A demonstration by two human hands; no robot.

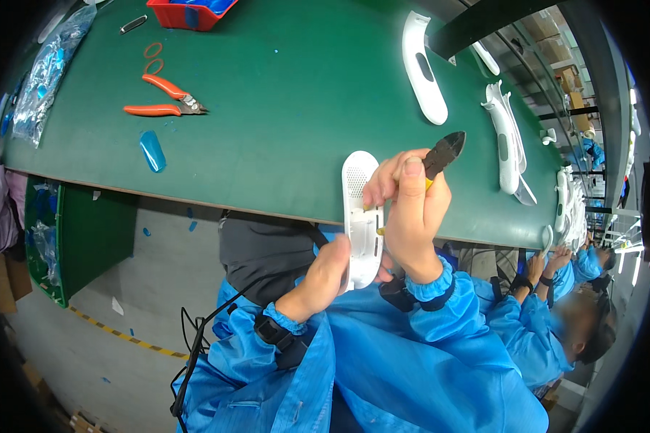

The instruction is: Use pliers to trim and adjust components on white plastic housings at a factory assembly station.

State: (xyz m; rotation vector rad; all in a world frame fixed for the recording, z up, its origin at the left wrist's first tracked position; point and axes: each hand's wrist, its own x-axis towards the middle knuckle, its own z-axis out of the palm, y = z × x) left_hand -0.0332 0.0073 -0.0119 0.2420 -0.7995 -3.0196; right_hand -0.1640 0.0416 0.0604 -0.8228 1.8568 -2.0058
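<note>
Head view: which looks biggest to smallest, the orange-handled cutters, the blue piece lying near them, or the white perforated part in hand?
1. White perforated part
2. Orange-handled cutters
3. Blue piece
Apparent size only: the first may be nearer the camera.

Wore a glossy blue work smock (440, 361) across the lower centre of the frame, with gathered cuffs (430, 288). Bore a black buckled wristband (271, 331) left of centre, a dark wrist strap (396, 294) right of centre, and black cables (177, 408) at lower left.

A clear bag (50, 81) lies left of a red bin (175, 17).
</note>
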